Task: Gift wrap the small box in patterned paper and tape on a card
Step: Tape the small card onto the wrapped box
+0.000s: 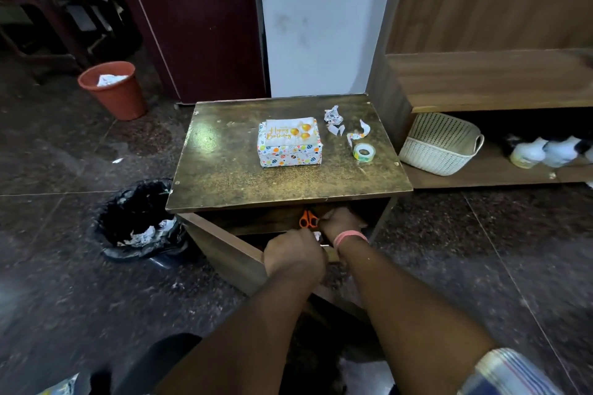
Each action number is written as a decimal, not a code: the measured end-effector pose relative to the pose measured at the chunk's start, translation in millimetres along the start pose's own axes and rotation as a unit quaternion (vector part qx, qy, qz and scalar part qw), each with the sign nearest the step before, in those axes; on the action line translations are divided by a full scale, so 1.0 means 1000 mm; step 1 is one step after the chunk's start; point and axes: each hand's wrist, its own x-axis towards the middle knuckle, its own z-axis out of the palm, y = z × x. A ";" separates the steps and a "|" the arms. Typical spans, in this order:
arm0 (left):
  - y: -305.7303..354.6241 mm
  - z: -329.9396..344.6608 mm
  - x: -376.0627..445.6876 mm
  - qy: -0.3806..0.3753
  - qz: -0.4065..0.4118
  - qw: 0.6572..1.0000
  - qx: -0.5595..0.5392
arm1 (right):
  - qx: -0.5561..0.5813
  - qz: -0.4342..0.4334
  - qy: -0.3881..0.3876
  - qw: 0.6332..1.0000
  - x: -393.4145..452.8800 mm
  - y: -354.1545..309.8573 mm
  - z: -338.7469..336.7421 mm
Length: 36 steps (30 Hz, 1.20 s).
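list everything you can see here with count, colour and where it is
wrapped box: one, white paper with coloured pattern, middle of the table top
card: one, white with gold balloons, on top of the wrapped box
tape roll: one, clear, right of the box
paper scraps: a few, white patterned, behind the tape roll
table: one, dark brown, centre
scissors: one, orange handles, under the table top
bucket: one, terracotta, floor far left
bin bag: one, black, floor left of the table
basket: one, cream, low shelf at right
left hand: below the table's front edge, grip unclear
right hand: by the scissors, pink wristband
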 end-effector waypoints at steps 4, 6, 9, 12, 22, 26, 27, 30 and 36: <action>0.001 0.000 -0.002 0.004 -0.013 1.000 -0.008 | -0.064 -0.175 0.101 0.977 -0.035 0.011 -0.034; 0.003 -0.003 -0.004 0.016 -0.012 1.000 -0.016 | -0.036 -0.245 0.139 0.959 -0.055 -0.001 -0.054; 0.003 -0.002 -0.007 0.023 -0.012 0.999 -0.023 | 0.005 -0.276 0.234 0.932 -0.065 -0.035 -0.082; 0.002 0.000 -0.008 0.034 -0.006 0.999 -0.033 | -0.030 -0.214 0.318 0.923 -0.040 -0.052 -0.107; 0.000 -0.001 -0.008 0.034 -0.001 0.998 -0.053 | -0.183 -0.113 0.249 0.944 -0.002 -0.022 -0.101; 0.000 -0.003 -0.010 0.037 -0.002 0.998 -0.054 | -0.010 -0.243 0.197 0.950 -0.053 -0.020 -0.090; 0.000 -0.003 -0.011 0.040 0.000 0.998 -0.057 | 0.030 -0.279 0.156 0.947 -0.070 -0.017 -0.084; 0.000 -0.004 -0.012 0.047 0.019 0.998 -0.048 | 0.033 -0.316 0.038 0.948 -0.101 0.001 -0.072; 0.001 -0.004 -0.011 0.034 0.011 0.999 -0.038 | -0.133 -0.101 -0.015 0.986 -0.058 0.030 -0.046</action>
